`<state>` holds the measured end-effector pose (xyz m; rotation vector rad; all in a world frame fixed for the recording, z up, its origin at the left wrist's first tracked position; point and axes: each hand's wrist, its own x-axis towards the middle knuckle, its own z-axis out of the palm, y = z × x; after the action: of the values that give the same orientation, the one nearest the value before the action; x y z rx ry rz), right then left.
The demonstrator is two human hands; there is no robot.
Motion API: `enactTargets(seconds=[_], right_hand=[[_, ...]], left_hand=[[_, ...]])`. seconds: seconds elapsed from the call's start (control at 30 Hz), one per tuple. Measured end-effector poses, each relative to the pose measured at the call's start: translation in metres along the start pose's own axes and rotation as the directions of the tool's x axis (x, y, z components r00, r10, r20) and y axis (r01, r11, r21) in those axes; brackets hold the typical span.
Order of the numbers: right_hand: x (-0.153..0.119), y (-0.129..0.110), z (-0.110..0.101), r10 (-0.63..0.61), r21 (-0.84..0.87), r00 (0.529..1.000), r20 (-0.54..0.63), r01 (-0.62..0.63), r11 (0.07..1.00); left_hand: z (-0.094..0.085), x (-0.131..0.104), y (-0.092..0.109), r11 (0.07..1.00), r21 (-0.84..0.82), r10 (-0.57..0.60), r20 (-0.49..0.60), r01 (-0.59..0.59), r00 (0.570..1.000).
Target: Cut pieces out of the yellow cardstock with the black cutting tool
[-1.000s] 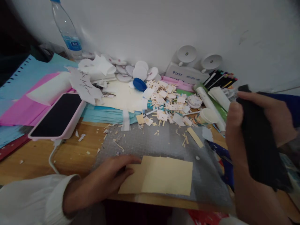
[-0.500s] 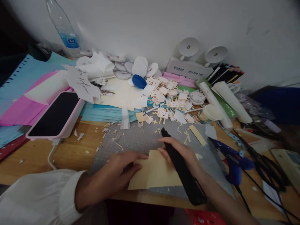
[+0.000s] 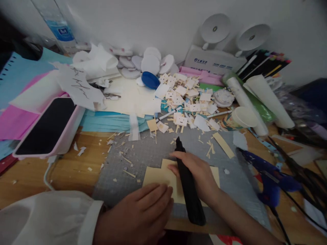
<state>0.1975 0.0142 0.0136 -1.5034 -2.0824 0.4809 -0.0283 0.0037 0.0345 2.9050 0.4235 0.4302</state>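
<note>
A black cutter-like tool point(image 3: 189, 187) slants across the front of the grey mat, its tip pointing away, with my right hand point(image 3: 200, 173) wrapped round it. Beneath that hand lies a cream paper sheet point(image 3: 155, 176) with a stepped upper edge. My left hand point(image 3: 143, 212) rests over the sheet's lower left part, back of the hand up, fingers stretched out side by side; its thumb is hidden. Small cream paper figures point(image 3: 181, 120) with stick legs are heaped behind the mat point(image 3: 150, 146).
A phone point(image 3: 47, 126) in a pink case lies left, beside stacked coloured paper. Right are a blue glue gun point(image 3: 270, 175), black scissors point(image 3: 304, 173) and a paper cup point(image 3: 241, 119). A bottle point(image 3: 61, 30) and white discs point(image 3: 150, 63) stand at the back.
My left hand has moved right and nearer to me, its fingers now flat over the sheet. The black tool stands more upright in my right hand. The camera view has shifted.
</note>
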Motion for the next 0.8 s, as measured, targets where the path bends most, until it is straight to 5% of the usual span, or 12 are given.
enactTargets(seconds=[0.17, 0.43, 0.8], right_hand=[[0.0, -0.001, -0.001, -0.018, -0.013, 1.0, 0.014, 0.019, 1.0], [0.001, -0.008, -0.003, -0.02, -0.055, 1.0, 0.009, 0.02, 0.998], [0.003, -0.011, -0.002, 0.046, -0.133, 0.999, -0.011, -0.047, 0.99]], left_hand=[[0.015, 0.0, 0.006, 0.998, 0.058, 0.019, 0.032, -0.02, 0.999], [0.011, 0.003, -0.001, 0.999, 0.028, 0.017, 0.0, -0.017, 1.0], [0.018, 0.002, 0.001, 0.998, 0.015, -0.064, 0.104, 0.063, 0.993]])
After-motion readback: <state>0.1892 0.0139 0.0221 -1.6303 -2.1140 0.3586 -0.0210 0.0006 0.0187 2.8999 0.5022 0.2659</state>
